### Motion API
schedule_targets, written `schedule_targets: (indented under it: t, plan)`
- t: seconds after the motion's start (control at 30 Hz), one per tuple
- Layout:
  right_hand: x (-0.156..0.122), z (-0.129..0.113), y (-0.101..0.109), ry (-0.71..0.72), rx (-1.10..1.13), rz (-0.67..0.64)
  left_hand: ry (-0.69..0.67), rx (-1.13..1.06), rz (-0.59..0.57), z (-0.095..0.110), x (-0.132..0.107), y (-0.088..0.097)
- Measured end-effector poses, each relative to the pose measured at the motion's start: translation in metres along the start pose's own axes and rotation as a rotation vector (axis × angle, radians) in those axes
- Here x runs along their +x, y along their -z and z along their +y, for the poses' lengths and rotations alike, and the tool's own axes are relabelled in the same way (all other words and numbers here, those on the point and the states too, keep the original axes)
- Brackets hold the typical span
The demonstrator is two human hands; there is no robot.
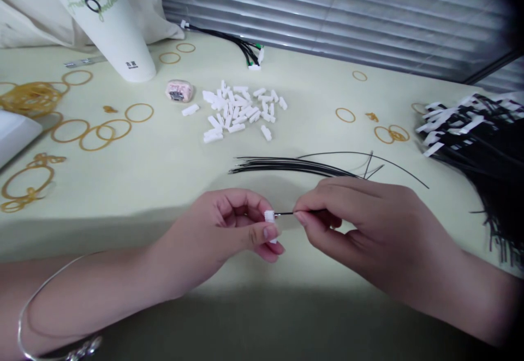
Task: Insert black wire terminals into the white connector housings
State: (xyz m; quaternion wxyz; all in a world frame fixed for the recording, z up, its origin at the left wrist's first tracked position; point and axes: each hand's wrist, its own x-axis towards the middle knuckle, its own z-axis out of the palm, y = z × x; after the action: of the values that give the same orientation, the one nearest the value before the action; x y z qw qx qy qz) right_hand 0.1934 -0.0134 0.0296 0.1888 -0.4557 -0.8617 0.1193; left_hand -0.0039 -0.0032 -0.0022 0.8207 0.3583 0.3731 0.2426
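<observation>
Between thumb and fingers, my left hand [233, 227] pinches a small white connector housing [269, 217], its slotted end facing up. My right hand [364, 224] is closed on a thin black wire [285, 213]. The wire's tip meets the right side of the housing; how deep it sits I cannot tell. Just beyond my hands lies a bundle of black wires [282, 163], partly hidden behind my right hand. Farther back is a loose pile of white connector housings [237, 108].
A white cup [118, 28] stands at the back left near a small pink-wrapped item [179, 91]. Rubber bands [70, 131] lie scattered. A finished-looking cable bunch [229, 39] rests by the blinds [327, 6]. At right is a large heap of black wires with white connectors [470, 142].
</observation>
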Motion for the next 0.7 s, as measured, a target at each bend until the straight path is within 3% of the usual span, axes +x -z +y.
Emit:
schedule_targets:
  t: [0.3, 0.7]
  plan:
    - [0.0, -0.003, 0.001, -0.093, 0.112, -0.024, 0.012, -0.028, 0.009, 0.001, 0.001, 0.0]
    - [-0.004, 0.001, -0.009, 0.051, 0.015, 0.038, 0.024, -0.013, 0.017, 0.002, 0.0, 0.001]
